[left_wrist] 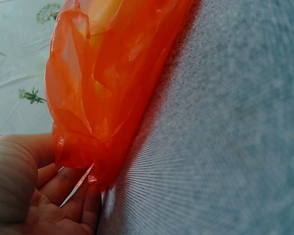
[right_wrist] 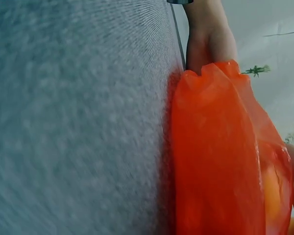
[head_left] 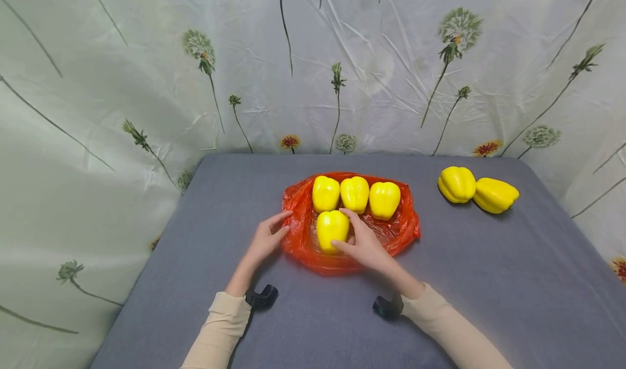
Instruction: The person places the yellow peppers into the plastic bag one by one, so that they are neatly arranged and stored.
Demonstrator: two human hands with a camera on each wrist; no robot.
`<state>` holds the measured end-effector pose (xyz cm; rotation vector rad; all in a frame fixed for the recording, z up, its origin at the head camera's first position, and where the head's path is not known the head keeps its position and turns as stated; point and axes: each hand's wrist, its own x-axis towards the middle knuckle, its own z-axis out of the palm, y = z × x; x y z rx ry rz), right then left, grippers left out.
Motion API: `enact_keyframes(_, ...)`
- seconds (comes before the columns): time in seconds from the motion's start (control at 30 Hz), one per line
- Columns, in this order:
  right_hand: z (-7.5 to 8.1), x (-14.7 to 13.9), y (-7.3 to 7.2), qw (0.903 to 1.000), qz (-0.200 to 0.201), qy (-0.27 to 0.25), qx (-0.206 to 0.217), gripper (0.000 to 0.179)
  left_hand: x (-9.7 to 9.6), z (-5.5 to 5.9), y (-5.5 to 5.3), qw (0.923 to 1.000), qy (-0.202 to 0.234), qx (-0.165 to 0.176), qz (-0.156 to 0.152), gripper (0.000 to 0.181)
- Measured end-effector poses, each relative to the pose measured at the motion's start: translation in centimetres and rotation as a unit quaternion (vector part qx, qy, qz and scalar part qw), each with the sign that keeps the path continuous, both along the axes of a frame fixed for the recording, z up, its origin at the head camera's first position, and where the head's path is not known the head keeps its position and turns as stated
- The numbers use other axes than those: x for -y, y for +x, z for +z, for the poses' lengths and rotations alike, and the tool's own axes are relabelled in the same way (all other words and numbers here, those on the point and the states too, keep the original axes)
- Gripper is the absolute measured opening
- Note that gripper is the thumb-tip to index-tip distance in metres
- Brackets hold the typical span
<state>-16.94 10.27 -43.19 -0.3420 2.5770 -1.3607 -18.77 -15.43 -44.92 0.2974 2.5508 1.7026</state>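
Observation:
An open red plastic bag (head_left: 298, 252) lies spread on the grey table, with three yellow bell peppers (head_left: 355, 194) in a row along its far side. Nearer the front, my right hand (head_left: 364, 246) grips another yellow bell pepper (head_left: 329, 230) between thumb and fingers, over the bag's opening. My left hand (head_left: 266, 238) holds the bag's left edge. In the left wrist view the orange-red plastic (left_wrist: 108, 83) covers the left fingertips. The right wrist view mostly shows the bag's side (right_wrist: 215, 156), with only part of the right hand at the edge.
Two more yellow bell peppers (head_left: 457, 185) lie touching each other at the table's back right. The grey cloth-covered table (head_left: 235, 195) meets a pale curtain (head_left: 391, 59) with dandelion prints behind and at the sides. Black wrist devices (head_left: 263, 297) sit on both wrists.

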Motion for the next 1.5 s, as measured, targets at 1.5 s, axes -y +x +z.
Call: enact_keyframes(1.5, 2.3, -5.9, -7.1, 0.9662, 0.009, 0.089, -0.242, 0.07, 0.5, -1.7, -0.6, 0.9998, -0.02, 0.008, 0.001, 0.04)
